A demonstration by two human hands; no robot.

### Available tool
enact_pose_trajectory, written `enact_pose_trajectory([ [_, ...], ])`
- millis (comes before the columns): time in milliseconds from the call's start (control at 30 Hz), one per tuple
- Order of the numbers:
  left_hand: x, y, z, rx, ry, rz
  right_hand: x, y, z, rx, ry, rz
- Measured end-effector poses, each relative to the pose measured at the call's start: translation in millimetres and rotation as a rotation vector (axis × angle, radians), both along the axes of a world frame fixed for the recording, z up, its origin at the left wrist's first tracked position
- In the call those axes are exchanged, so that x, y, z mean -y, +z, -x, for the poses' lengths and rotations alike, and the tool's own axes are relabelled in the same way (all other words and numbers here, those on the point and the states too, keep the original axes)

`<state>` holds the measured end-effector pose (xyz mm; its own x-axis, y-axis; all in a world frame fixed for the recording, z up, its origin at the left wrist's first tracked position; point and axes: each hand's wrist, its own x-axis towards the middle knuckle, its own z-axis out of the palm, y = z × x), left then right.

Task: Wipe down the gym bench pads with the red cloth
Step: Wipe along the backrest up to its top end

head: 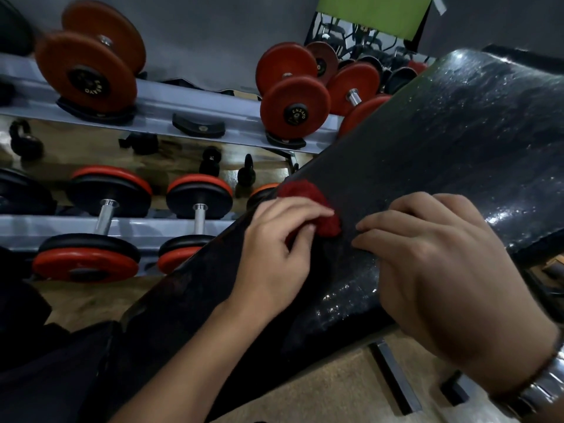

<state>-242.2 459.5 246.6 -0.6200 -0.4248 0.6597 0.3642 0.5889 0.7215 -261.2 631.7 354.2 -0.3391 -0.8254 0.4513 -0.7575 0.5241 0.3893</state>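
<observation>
A long black bench pad (427, 154) runs diagonally from the lower left to the upper right, its surface glistening. The red cloth (308, 196) lies bunched on the pad near its left edge. My left hand (274, 257) grips the cloth, with fingers and thumb curled round it and part of the cloth hidden beneath them. Just to the cloth's right, my right hand (442, 270) rests on the pad with fingers bent and fingertips pressing the surface, holding nothing. A metal watch band sits on my right wrist.
A grey two-tier dumbbell rack (171, 105) stands left of the bench, loaded with red and black dumbbells (293, 108). Kettlebells (26, 141) sit behind it. The bench's metal frame (393, 374) and tan floor lie at the bottom right.
</observation>
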Motion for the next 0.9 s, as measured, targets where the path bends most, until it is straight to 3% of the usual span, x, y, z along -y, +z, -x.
enact_pose_trajectory([
  [133,16.5,-22.1,-15.5,0.014,0.022,-0.017,-3.2,-1.1,0.5,0.014,0.004,0.009],
  [300,23.3,4.1,21.6,0.062,0.033,-0.063,1.0,-0.5,-1.0,0.013,-0.013,0.016],
  [500,30.6,-23.8,-7.4,-0.001,-0.019,0.055,1.9,0.1,-1.8,0.011,-0.042,0.011],
  [700,46.3,-2.0,43.4,0.073,0.025,-0.083,6.3,1.4,-4.1,0.030,-0.076,0.008],
  [900,50.0,-19.7,19.5,0.029,-0.020,0.042,7.0,3.5,-4.0,0.027,-0.057,0.023],
])
